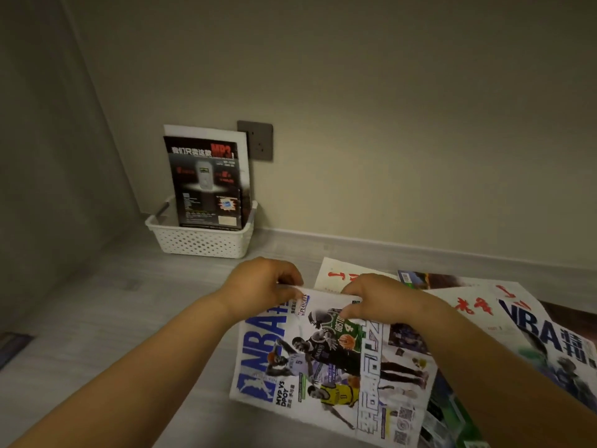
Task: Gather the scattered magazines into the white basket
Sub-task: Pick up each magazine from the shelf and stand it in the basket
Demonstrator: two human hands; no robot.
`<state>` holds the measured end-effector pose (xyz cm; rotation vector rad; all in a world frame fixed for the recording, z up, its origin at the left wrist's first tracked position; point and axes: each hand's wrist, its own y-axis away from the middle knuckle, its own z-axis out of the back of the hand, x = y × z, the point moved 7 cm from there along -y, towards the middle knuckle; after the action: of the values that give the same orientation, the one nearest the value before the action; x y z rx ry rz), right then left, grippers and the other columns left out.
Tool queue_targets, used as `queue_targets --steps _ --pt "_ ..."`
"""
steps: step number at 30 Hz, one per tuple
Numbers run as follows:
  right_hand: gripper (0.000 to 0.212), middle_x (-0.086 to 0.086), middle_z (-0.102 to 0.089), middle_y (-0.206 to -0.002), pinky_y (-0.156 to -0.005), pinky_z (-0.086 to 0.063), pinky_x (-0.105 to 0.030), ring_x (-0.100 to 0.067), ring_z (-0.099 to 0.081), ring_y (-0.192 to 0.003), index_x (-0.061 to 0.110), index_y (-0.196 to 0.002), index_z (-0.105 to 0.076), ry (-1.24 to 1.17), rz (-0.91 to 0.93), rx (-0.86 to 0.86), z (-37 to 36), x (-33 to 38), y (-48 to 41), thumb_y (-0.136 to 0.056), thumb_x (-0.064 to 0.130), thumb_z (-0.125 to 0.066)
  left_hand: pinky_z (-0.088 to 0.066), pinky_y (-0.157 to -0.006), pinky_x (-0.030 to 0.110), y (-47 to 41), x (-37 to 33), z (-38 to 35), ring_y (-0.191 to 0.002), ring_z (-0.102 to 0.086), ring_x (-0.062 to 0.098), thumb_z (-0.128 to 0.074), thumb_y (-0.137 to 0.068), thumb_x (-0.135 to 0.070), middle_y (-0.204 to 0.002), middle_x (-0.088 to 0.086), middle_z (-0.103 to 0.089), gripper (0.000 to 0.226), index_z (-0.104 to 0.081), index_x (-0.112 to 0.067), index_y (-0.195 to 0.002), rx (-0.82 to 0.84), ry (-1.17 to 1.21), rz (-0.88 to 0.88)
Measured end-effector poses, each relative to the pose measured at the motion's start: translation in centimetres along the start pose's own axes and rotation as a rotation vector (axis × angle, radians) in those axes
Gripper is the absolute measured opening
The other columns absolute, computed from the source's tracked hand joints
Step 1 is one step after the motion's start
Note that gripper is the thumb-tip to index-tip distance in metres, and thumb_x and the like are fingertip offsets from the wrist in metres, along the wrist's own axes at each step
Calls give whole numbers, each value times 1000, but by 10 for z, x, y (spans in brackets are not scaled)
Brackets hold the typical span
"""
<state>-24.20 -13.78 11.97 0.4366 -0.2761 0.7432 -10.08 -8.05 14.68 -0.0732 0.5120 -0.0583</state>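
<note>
A white perforated basket [200,242] stands on the floor against the wall, with a black MP3-advert magazine [206,185] upright inside it and a white one behind. An NBA magazine [326,367] with basketball players on the cover is tilted up off the floor. My left hand [261,281] grips its far top edge at the left, and my right hand [378,297] grips the same edge further right. Several more magazines lie spread on the floor to the right, among them one with red characters [342,274] and a second NBA issue [549,341].
A grey wall socket [258,140] sits behind the basket. A skirting board [387,247] runs along the wall. A dark object [13,345] lies at the left edge of the grey floor. A side wall closes the corner on the left.
</note>
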Motion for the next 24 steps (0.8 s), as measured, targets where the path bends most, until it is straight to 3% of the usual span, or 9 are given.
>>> queue_targets --steps 3,6,9,11,14,18,20,22,24 --pt "26 0 -65 -83 -59 -43 -11 -9 -56 -69 14 -103 -66 -138 -33 -54 13 -4 -14 -82 28 -63 -36 -99 32 5 32 36 -116 -50 20 -70 -72 -30 -125 2 -58 51 -53 -20 -120 -305 27 29" --pt "11 1 -64 -70 -54 -40 -18 -9 -54 -59 15 -87 -68 -337 -69 -151 28 -12 -29 -81 23 -64 -33 -102 35 14 84 56 -126 -41 22 -72 -71 -25 -138 7 -45 69 -39 -16 -131 -496 173 233" --pt "10 13 -68 -55 -48 -48 -14 -2 -62 -51 24 -72 -64 -547 -74 -264 41 -10 -47 -81 19 -64 -37 -99 38 21 138 51 -128 -38 25 -67 -76 -22 -143 10 -37 73 -27 -14 -137 -519 512 504" --pt "16 13 -67 -46 -43 -48 -11 -1 -62 -44 27 -70 -63 -663 -83 -321 45 -6 -61 -82 18 -62 -39 -92 38 21 161 38 -119 -46 25 -62 -80 -24 -136 11 -44 65 -29 -14 -135 -405 726 598" --pt "13 13 -69 -49 -42 -49 -13 -3 -65 -47 26 -74 -63 -829 -77 -402 47 4 -86 -83 18 -61 -43 -83 34 10 173 24 -96 -58 21 -55 -86 -23 -112 6 -60 44 -42 -15 -127 -212 867 549" --pt "7 9 -71 -55 -43 -49 -14 -5 -67 -51 22 -80 -64 -996 -79 -469 42 25 -123 -84 18 -59 -50 -53 19 -12 201 55 -66 -57 15 -51 -85 0 -76 2 -61 27 -52 -4 -112 -361 882 502" --pt "6 6 -71 -65 -45 -51 -14 -2 -66 -52 19 -86 -64 -1036 -63 -530 47 37 -141 -83 16 -59 -49 -46 12 -24 214 82 -62 -54 14 -50 -84 6 -72 3 -58 26 -54 5 -110 -433 831 479" --pt "8 2 -68 -75 -50 -53 -17 -4 -66 -55 21 -84 -64 -1051 -37 -583 56 50 -159 -83 15 -59 -52 -54 15 -37 224 111 -65 -55 16 -49 -83 9 -80 4 -61 27 -55 8 -109 -506 813 428" --pt "8 -1 -67 -81 -52 -52 -18 -6 -64 -61 21 -84 -64 -1038 -22 -620 68 66 -178 -84 15 -59 -51 -72 29 -48 232 141 -78 -58 23 -50 -83 7 -92 8 -60 26 -55 7 -109 -580 791 381"
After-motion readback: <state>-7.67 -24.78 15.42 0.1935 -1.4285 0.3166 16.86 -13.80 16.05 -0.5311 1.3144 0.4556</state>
